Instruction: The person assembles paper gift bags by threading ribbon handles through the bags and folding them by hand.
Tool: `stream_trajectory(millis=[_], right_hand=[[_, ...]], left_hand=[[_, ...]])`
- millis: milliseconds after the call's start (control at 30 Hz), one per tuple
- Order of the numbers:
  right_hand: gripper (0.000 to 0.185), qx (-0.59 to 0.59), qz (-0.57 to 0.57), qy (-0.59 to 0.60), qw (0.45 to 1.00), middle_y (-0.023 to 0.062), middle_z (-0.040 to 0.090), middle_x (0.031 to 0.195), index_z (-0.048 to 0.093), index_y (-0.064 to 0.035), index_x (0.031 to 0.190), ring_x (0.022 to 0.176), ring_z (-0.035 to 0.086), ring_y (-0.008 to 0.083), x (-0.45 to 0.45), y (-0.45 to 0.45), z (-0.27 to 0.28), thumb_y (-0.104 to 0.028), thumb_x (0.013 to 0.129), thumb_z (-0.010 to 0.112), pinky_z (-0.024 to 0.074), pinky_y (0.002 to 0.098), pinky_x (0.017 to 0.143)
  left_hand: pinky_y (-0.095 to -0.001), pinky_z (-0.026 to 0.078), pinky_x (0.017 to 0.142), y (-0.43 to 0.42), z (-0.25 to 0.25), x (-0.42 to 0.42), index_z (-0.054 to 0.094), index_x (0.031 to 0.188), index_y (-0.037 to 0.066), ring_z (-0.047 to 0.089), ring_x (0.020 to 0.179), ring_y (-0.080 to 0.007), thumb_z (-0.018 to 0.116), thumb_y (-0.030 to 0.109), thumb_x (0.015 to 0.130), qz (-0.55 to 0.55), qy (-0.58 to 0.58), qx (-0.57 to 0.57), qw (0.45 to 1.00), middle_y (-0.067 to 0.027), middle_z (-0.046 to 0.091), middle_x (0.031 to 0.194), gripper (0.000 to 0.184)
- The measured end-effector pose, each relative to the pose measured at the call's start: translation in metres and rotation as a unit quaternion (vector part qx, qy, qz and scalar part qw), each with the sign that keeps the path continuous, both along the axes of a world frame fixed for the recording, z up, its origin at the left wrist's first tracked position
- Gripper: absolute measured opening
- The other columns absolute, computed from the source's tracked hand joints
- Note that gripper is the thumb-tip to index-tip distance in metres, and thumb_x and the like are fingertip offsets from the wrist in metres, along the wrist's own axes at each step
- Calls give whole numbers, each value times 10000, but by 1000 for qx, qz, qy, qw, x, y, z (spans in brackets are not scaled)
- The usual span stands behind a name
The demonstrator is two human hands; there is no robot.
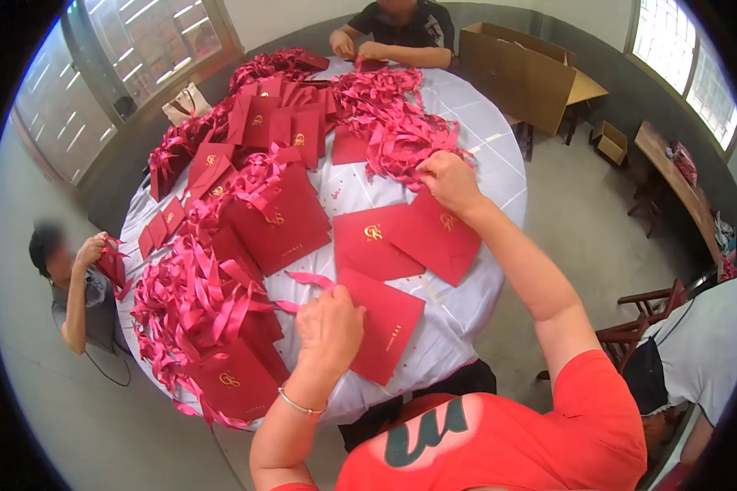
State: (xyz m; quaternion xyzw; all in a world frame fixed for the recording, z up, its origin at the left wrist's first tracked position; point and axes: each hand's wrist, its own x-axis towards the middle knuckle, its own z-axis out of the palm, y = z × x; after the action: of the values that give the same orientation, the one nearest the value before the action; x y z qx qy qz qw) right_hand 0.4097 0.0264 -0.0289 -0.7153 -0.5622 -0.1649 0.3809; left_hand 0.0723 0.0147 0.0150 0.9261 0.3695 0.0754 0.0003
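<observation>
My left hand is closed at the upper left edge of a red envelope, which lies tilted near the table's front. A loose pink ribbon passes beside its fingers. Farther out, my right hand has thumb and fingers pinched on a strand at the edge of a pink ribbon pile. Just below that hand lies a red envelope with a gold emblem. It overlaps another red envelope to its left. The lower ends of the strand are hidden by my fingers.
Stacked red envelopes and a large ribbon heap cover the left of the round white table. Two people sit around it, one far, one left. A cardboard box stands behind; another person is at right.
</observation>
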Motion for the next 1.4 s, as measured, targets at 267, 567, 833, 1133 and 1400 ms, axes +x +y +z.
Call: stream_trajectory(millis=[267, 567, 833, 1133, 1400], right_hand=[[150, -101, 12, -273, 957, 136, 611, 870, 683, -92, 677, 873, 615, 312, 26, 64, -7, -168, 777, 600, 524, 435, 730], [118, -21, 216, 71, 974, 125, 674, 894, 682, -19, 912, 862, 644, 283, -76, -21, 49, -89, 824, 718, 507, 367, 758], [95, -67, 277, 101, 953, 99, 640, 850, 673, -29, 928, 794, 657, 258, -160, -77, 35, -38, 837, 696, 527, 360, 693], [161, -39, 317, 225, 920, 86, 702, 940, 703, -27, 926, 866, 653, 215, -160, -94, 14, 36, 784, 743, 514, 322, 762], [172, 22, 356, 193, 914, 66, 694, 885, 700, -46, 918, 842, 617, 233, -163, -98, 9, 17, 771, 763, 483, 345, 774]], left_hand=[[-445, 519, 721, 11, -6, -12, 596, 906, 16, 656, 798, -358, 816, 264, 733, -14, -116, -45, 992, -182, 646, 837, 374], [-417, 507, 848, 27, -26, -17, 573, 1115, -6, 629, 982, -349, 736, 38, 768, -37, -284, -137, 948, -188, 642, 1031, 386], [-247, 516, 782, 35, -40, -11, 586, 1125, -24, 652, 895, -132, 519, -103, 844, -30, -386, -424, 818, -82, 681, 975, 299], [-228, 501, 850, 32, -24, -15, 584, 1149, -21, 604, 1001, -92, 555, -113, 852, -71, -366, -624, 687, -58, 627, 1148, 312], [-188, 435, 677, 31, -10, -21, 554, 1156, -13, 561, 788, -26, 615, -45, 857, -108, -246, -682, 680, 15, 641, 837, 306]])
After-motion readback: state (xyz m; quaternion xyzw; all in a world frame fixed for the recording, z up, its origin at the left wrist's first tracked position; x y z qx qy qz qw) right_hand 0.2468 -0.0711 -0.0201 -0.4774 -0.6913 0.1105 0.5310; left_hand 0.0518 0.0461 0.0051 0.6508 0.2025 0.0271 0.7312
